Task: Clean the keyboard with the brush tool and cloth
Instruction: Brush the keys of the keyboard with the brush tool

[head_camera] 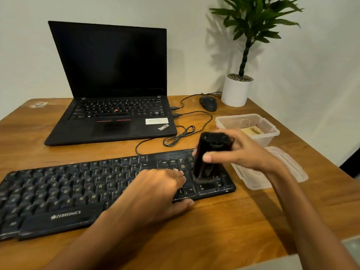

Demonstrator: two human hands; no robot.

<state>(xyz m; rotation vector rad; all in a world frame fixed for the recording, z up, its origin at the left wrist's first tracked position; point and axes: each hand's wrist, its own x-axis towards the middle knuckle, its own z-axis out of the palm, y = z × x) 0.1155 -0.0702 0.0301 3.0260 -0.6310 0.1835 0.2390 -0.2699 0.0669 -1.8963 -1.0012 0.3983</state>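
Observation:
A black Zebronics keyboard (pixel 78 191) lies across the front of the wooden desk. My right hand (pixel 243 151) grips a black brush tool (pixel 209 154) held upright, its lower end down on the number pad at the keyboard's right end. My left hand (pixel 155 191) rests flat on the keys just left of the brush, fingers straight, thumb at the keyboard's front edge. A folded yellowish cloth (pixel 251 131) lies inside the clear plastic box (pixel 272 133) behind my right hand.
An open black laptop (pixel 113 94) stands behind the keyboard, with cables (pixel 181 133) looping to the right. A black mouse (pixel 208 103) and a white potted plant (pixel 236 90) sit at the back right. The box's clear lid (pixel 288 168) lies by the desk's right edge.

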